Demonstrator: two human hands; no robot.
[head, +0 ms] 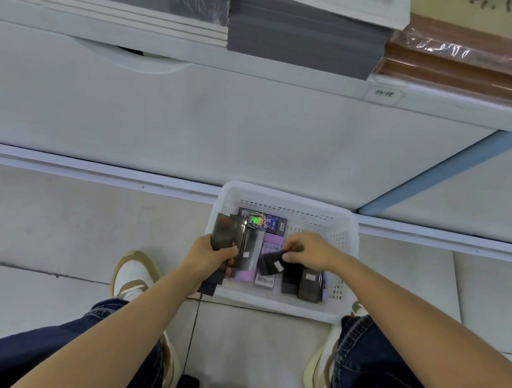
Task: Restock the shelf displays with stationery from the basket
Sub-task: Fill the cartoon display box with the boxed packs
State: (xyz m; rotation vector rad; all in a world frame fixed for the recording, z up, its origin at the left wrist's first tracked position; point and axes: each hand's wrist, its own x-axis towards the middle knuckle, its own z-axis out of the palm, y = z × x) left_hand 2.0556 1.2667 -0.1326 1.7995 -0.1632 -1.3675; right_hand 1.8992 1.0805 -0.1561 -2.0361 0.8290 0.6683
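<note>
Grey floor tiles run up to a white shelf base, and a white plastic basket (290, 198) sits on the floor against it. I see my left hand (211, 256) at the basket's near left corner, fingers wrapped around a stack of dark slim boxes (229, 233) that stand up above the grip. My right hand (312, 251) reaches in over the middle of the basket, palm down, pinching a dark box with a white label (274, 264) just below the fingertips. More boxes lie beneath both hands: a purple one (272, 242) between them, a holographic one (262, 221) beyond. Both forearms stretch forward over my knees. Open floor lies left of the left hand; stacked books (303, 32) fill the shelf far above.
</note>
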